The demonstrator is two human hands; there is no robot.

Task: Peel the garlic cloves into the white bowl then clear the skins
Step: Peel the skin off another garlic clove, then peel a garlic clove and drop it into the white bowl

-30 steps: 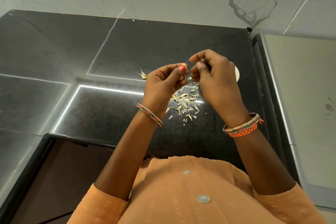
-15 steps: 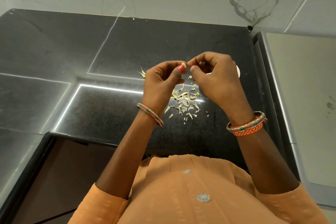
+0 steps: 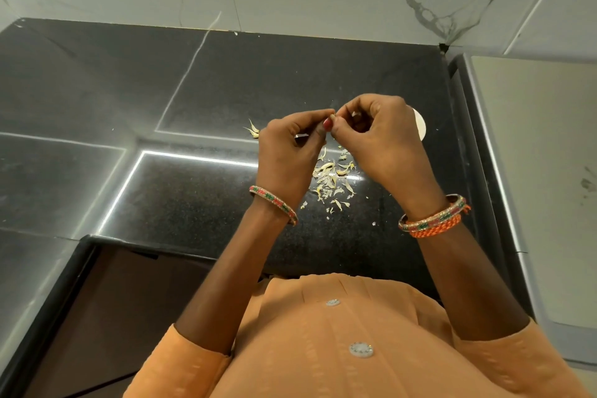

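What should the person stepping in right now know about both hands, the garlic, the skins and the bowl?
Left hand and right hand: fingertips pinch one small garlic clove between them, above the black granite counter.
Pale loose garlic skins lie piled below the hands; a few more sit further left.
Round white bowl is mostly hidden behind the right hand; contents unseen.
Left: finish this clove, drop it in, clear skins.

Both hands meet fingertip to fingertip above the table [image 3: 323,74], left hand [image 3: 287,155] beside right hand [image 3: 381,142]. The skins [image 3: 332,181] lie under them, the bowl [image 3: 420,128] behind the right one.
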